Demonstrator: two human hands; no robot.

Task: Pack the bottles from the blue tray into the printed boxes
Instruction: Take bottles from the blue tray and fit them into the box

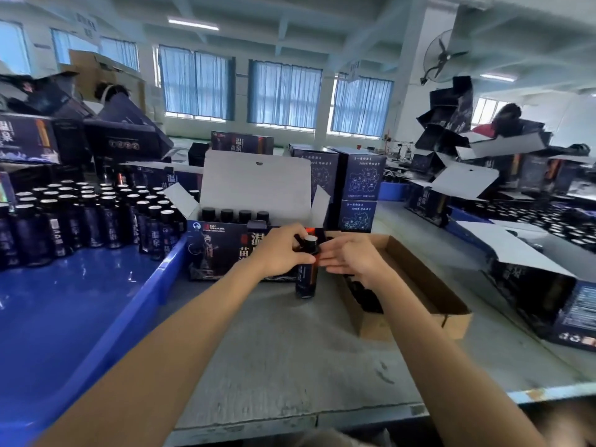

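Gripping dark bottle (305, 280) near cap, left hand (283, 250) has fingers curled round neck — right hand (353, 258) alongside, fingers straight, tips touching bottle's side. Bottle upright on worktop (290, 356), just before open printed box (219, 250) with four caps showing in back row. Blue tray (106, 317) at left — crowded with bottles (84, 214). Brown cardboard tray (422, 285) at right.

Bottle (305, 280) shoulder behind the left hand (280, 250); blue tray (64, 311) (left part) past the frame edge.
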